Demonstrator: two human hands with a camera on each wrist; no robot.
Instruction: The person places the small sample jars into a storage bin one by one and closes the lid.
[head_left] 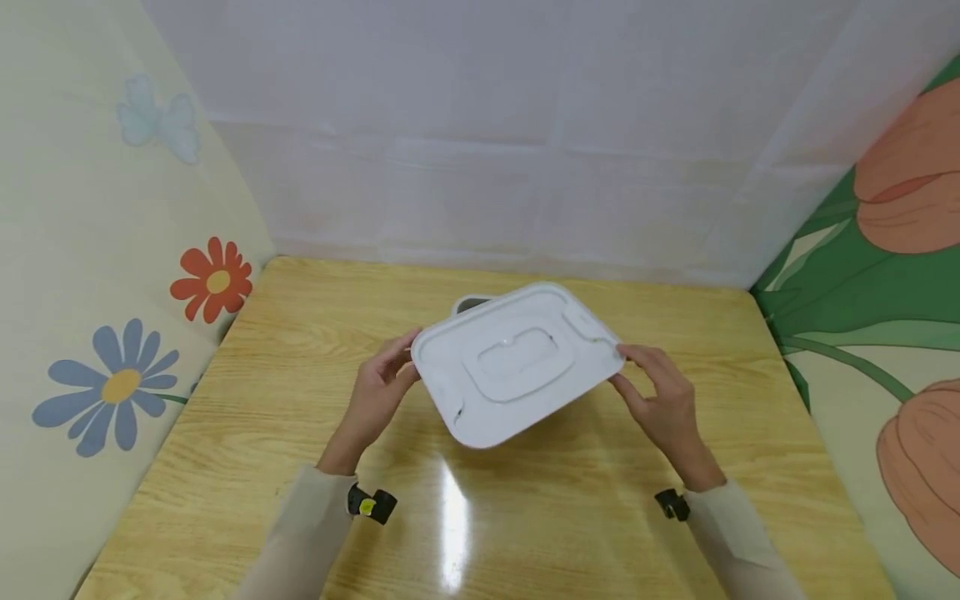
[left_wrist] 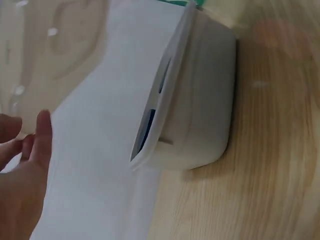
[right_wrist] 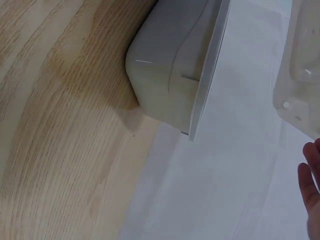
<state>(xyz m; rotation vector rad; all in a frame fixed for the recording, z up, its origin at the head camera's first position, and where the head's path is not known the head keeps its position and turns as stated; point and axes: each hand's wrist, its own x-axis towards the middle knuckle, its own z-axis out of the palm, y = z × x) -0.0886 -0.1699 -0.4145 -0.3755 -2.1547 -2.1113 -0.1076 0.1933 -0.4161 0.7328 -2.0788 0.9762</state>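
A white rectangular plastic lid (head_left: 517, 367) is held tilted in the air, its left end lower in the head view. My left hand (head_left: 377, 392) pinches its left edge between thumb and fingers. At the opposite end, my right hand (head_left: 662, 400) grips the right corner the same way. Behind and below the lid stands a white plastic box (left_wrist: 205, 95), uncovered, mostly hidden by the lid in the head view. Something dark blue (left_wrist: 146, 127) shows inside the box's rim; what it is cannot be told. Both wrist views show the lid apart from the box.
The wood-grain table (head_left: 300, 325) carries the box near its middle. A white cloth (head_left: 480, 150) hangs behind the table. Flower-patterned panels (head_left: 82, 275) stand along the left and right sides. Each wrist wears a black strap (head_left: 371, 504) with a small device.
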